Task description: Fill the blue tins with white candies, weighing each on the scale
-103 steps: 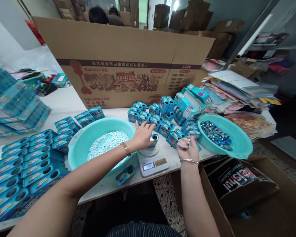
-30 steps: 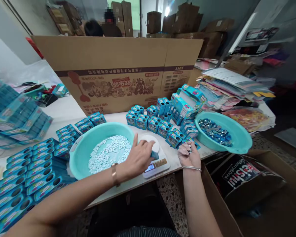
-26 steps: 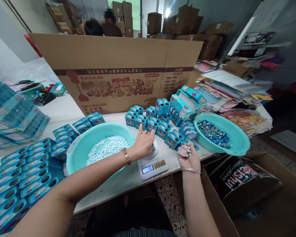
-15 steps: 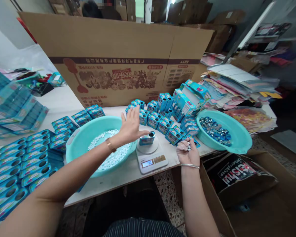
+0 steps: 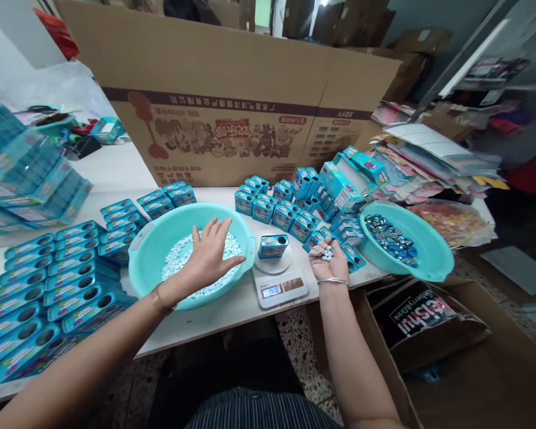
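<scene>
The work in hand looks like filling by weight: one tin [image 5: 272, 245] stands upright on the pan of the scale [image 5: 279, 286], whose display is lit, though its figure is too small to read with any certainty. The tin sits between the two hands and neither touches it. The left hand [image 5: 208, 256] is over the near basin [image 5: 138, 262], palm down, fingers spread apart and empty, just above or brushing the tablets [image 5: 174, 262] that cover the basin's floor; I cannot tell which. Its forearm reaches in from the lower left, with a bangle at the wrist. The right hand [image 5: 325, 262] rests at the table's edge just right of the scale, palm up and loosely cupped, fingers curled but not closed, cradling a few loose tablets [image 5: 326, 254]. Its arm comes straight up from below. By my judgement the weight is being trimmed, and any top-up calls for a small, fine move: tablets fed one at a time through the small round hole in the tin's top, without nudging the tin or leaning on the pan, so that the reading stays true. Behind the scale stand rows of upright tins [image 5: 290, 211]; flat tins [image 5: 49, 280] lie in ranks at the left. A second basin [image 5: 429, 262] at the right holds blue caps [image 5: 390, 238], and a big carton [image 5: 232, 89] walls off the back.
</scene>
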{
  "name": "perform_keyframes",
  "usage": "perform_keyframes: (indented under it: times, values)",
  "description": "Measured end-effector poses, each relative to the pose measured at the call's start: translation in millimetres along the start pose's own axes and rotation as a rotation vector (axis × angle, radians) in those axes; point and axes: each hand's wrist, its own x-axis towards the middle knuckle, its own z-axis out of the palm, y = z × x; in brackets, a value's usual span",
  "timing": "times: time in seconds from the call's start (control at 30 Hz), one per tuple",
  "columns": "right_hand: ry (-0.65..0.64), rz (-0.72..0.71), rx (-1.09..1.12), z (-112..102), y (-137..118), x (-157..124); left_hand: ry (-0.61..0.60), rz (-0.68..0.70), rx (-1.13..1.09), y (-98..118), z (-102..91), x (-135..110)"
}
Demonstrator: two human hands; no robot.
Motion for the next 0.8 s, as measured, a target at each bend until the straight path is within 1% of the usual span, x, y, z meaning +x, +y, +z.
perform_keyframes:
  times: [0.2,0.3,0.4,0.5,0.57,0.67,0.8]
  values:
    - [-0.071,-0.023,-0.112,19.3,6.3,7.3,-0.028,0.062,-0.068,6.8,6.2,2.5]
    - [-0.038,-0.052,-0.113,33.1,15.1,13.6,-0.037,0.094,-0.098,17.2,12.5,13.1]
    - [-0.034,-0.094,-0.150,48.8,27.5,20.4,-0.074,0.132,-0.124,31.9,24.8,32.4]
    - [-0.046,-0.141,-0.190,61.6,40.4,25.1,-0.094,0.180,-0.145,45.6,43.3,54.3]
    - [-0.027,-0.172,-0.202,67.0,47.9,26.3,-0.111,0.194,-0.156,52.2,55.9,66.1]
    - [0.005,-0.233,-0.228,70.9,56.3,26.7,-0.138,0.189,-0.172,58.5,69.6,76.5]
    - [-0.005,-0.344,-0.275,70.7,63.0,28.0,-0.132,0.185,-0.219,62.7,76.4,80.5]
